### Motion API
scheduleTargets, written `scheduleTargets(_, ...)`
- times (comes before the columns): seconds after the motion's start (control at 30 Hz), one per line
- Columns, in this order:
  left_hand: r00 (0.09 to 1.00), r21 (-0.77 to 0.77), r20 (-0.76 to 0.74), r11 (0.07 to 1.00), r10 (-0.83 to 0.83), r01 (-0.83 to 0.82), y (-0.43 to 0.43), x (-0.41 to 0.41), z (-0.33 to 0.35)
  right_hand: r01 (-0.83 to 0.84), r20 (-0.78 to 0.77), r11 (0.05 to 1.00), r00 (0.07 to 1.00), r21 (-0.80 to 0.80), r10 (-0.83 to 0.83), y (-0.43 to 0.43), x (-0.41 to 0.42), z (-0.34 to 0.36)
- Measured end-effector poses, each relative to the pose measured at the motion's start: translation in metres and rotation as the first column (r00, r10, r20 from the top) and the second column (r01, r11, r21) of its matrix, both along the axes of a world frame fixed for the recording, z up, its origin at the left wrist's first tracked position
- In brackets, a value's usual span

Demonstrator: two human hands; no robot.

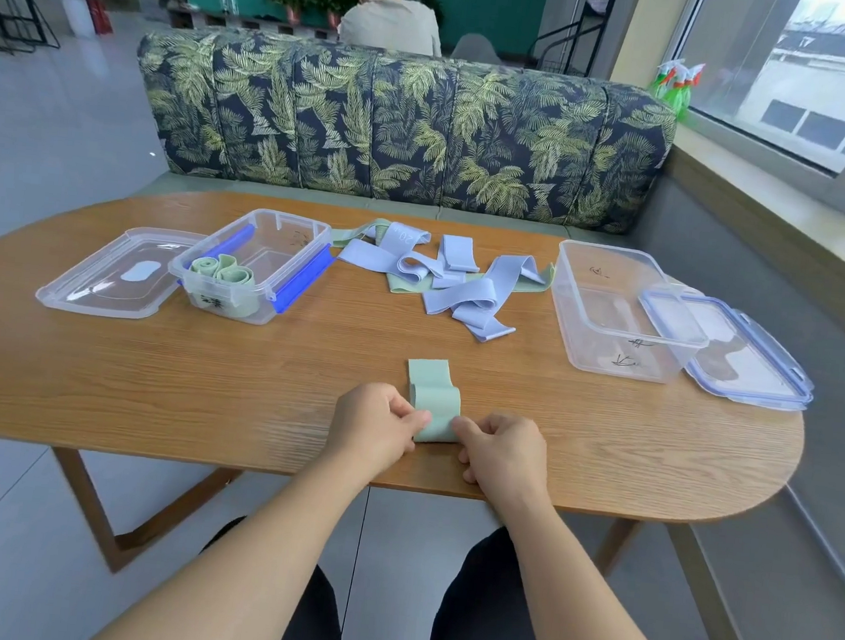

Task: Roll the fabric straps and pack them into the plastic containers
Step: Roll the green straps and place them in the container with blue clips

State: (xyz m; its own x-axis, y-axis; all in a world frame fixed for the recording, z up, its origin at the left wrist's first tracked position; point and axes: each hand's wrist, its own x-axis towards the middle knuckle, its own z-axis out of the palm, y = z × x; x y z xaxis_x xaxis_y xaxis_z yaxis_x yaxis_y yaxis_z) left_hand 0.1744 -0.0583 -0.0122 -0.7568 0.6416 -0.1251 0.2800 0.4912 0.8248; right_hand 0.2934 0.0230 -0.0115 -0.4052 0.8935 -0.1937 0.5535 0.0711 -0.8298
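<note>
I have both hands at the near edge of the counter point(94, 381), working one pale green strap point(432, 398). My left hand point(374, 426) pinches the strap's near end from the left with curled fingers. My right hand point(503, 454) pinches the same end from the right. The strap lies flat on the wood, doubled over in a loose fold, and its far end points toward the pile of straps point(459, 295) at the middle of the counter.

That pile mixes lavender and green pieces. One lavender strap point(403, 238) at the back carries pale printed digits that look like "20"; the rest of the print is too small to read.

To the left stands an open clear container point(314, 245) with blue side clips, holding two rolled green straps point(223, 274). A label on its front wall has dark characters I cannot make out. Its lid point(104, 279) lies flat just beside it.

To the right stands a taller clear container point(616, 266) with dark handwritten marks on its walls, which I cannot read. A blue-rimmed lid point(752, 362) rests against its right side.
</note>
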Motion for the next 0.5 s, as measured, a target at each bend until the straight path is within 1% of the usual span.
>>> scheduleTargets(0.1, 1.000, -0.053, 0.007, 0.998, -0.012, 0.013, -0.004, 0.006, 0.000, -0.016, 0.011, 1.000, 1.000, 0.001, 0.016, -0.003, 0.011, 0.001)
scheduleTargets(0.17, 0.998, -0.096, -0.056, 0.995, -0.021, 0.015, -0.005, 0.008, 0.002, -0.028, 0.014, 1.000, 1.000, 0.008, 0.028, -0.004, 0.013, 0.002)
scheduleTargets(0.23, 0.988, -0.134, -0.155, 0.991, -0.027, 0.006, -0.005, 0.010, 0.003, -0.033, 0.019, 0.999, 0.999, 0.007, 0.033, -0.004, 0.013, 0.002)
scheduleTargets(0.33, 0.972, -0.108, -0.231, 0.994, -0.043, 0.019, 0.000, 0.013, 0.000, -0.050, 0.014, 0.999, 0.999, -0.013, 0.050, -0.001, 0.011, 0.001)
scheduleTargets(0.4, 0.974, -0.097, -0.223, 0.995, -0.026, 0.005, 0.006, 0.013, 0.000, -0.055, 0.005, 0.997, 0.998, -0.046, 0.056, 0.001, 0.011, 0.001)
scheduleTargets(0.5, 0.991, -0.098, -0.123, 0.994, 0.045, -0.058, 0.016, 0.006, 0.004, -0.074, -0.020, 0.993, 0.997, -0.088, 0.073, 0.005, 0.012, 0.001)
